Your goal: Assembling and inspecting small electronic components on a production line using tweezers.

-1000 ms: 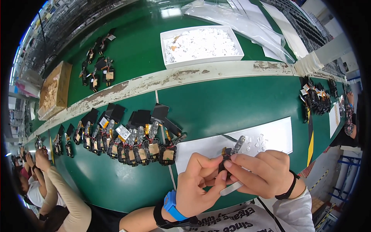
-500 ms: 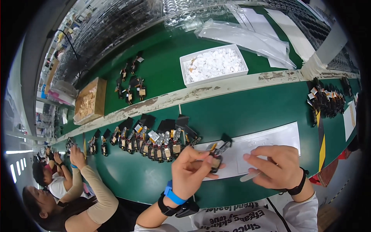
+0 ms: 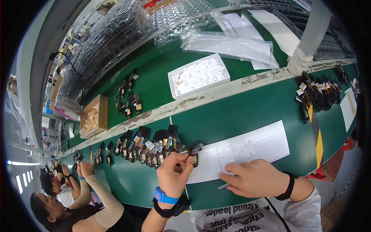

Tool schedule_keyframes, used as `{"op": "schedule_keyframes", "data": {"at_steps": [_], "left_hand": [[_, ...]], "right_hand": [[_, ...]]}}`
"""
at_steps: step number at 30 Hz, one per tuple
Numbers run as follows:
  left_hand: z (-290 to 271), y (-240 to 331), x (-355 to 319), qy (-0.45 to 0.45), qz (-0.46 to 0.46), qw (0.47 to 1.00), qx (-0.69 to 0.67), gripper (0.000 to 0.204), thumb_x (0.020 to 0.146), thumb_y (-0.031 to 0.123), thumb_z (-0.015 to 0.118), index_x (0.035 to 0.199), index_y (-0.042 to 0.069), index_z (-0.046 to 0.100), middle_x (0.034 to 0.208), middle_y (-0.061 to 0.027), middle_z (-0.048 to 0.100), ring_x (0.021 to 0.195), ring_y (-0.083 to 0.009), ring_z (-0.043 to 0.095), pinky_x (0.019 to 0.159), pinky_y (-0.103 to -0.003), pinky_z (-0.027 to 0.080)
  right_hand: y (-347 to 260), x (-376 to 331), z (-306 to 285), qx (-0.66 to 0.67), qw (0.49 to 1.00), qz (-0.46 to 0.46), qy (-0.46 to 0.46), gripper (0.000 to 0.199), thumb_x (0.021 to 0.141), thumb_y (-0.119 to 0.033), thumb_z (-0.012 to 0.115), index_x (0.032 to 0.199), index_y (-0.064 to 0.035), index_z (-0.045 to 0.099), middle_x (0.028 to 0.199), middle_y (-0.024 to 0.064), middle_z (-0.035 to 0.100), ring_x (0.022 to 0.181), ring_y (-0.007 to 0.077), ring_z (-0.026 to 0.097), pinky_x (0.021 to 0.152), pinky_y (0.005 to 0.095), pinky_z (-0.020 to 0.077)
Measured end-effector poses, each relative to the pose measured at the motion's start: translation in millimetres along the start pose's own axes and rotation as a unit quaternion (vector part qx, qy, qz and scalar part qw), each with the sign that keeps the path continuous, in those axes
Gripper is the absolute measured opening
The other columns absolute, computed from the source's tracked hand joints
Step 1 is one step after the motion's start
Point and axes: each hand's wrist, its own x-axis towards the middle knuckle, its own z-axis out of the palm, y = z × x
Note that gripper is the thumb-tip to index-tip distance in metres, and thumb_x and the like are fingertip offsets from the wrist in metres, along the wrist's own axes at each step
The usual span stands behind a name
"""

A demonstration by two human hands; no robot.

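My left hand (image 3: 174, 172), with a blue band on its wrist, pinches a small black electronic assembly (image 3: 194, 159) between thumb and fingers. That assembly is at the right end of a row of similar black assemblies (image 3: 141, 152) with tan pads and dark flaps; whether it touches them I cannot tell. My right hand (image 3: 257, 178) is over the near edge of a white sheet (image 3: 270, 149), its fingers closed on a thin, pale, flat strip-like tool (image 3: 223, 186). Small whitish pieces (image 3: 247, 147) are scattered on the sheet beyond my right hand.
Behind a worn white rail (image 3: 251, 80) stand a white box of small white pieces (image 3: 226, 77) and a wooden box (image 3: 103, 112). More black assemblies (image 3: 322, 94) are heaped at the right. At the left, a co-worker's sleeved arm (image 3: 104, 197) reaches to the table.
My left hand has moved left with the assembly, closer to the row. My right hand has drawn left and nearer to me, uncovering the small pieces. The whole view has shifted.
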Motion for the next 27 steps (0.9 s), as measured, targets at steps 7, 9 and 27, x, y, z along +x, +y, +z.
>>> {"op": "schedule_keyframes", "data": {"at_steps": [7, 9, 27], "left_hand": [[-7.2, 6.7, 5.4, 0.041, 0.002, 0.999, 0.025, 0.013, 0.077, -0.001, 0.069, 0.086, -0.002, 0.060, 0.072, -0.0033, 0.062, 0.063, -0.0064, 0.058, 0.056, -0.021, 0.048], [-3.2, 6.8, 6.6, 0.039, 0.012, 0.998, 0.055, 0.012, 0.078, 0.001, 0.069, 0.084, -0.001, 0.059, 0.069, -0.0057, 0.063, 0.061, -0.0085, 0.059, 0.054, -0.022, 0.048], [-31.2, -8.1, 7.4, 0.081, 0.097, 0.959, 0.253, 0.013, 0.075, 0.002, 0.067, 0.081, 0.001, 0.055, 0.075, -0.0079, 0.056, 0.059, -0.0180, 0.056, 0.052, -0.030, 0.042]], "right_hand": [[-3.0, -4.0, 8.5, -0.036, 0.999, 0.024, -0.027, 0.043, 0.074, -0.031, 0.068, 0.109, -0.0083, 0.059, 0.098, 0.0015, 0.049, 0.059, 0.0140, 0.055, 0.048, 0.0274, 0.0463], [-2.6, -10.1, 10.1, -0.042, 0.997, 0.057, -0.027, 0.045, 0.073, -0.031, 0.069, 0.109, -0.0073, 0.059, 0.099, 0.0019, 0.049, 0.060, 0.0144, 0.056, 0.047, 0.0267, 0.0454], [74.0, -97.4, -65.0, -0.124, 0.822, 0.493, 0.256, 0.025, 0.070, -0.016, 0.073, 0.087, -0.0075, 0.057, 0.084, 0.0056, 0.058, 0.071, 0.0264, 0.062, 0.060, 0.0356, 0.0485]]}}
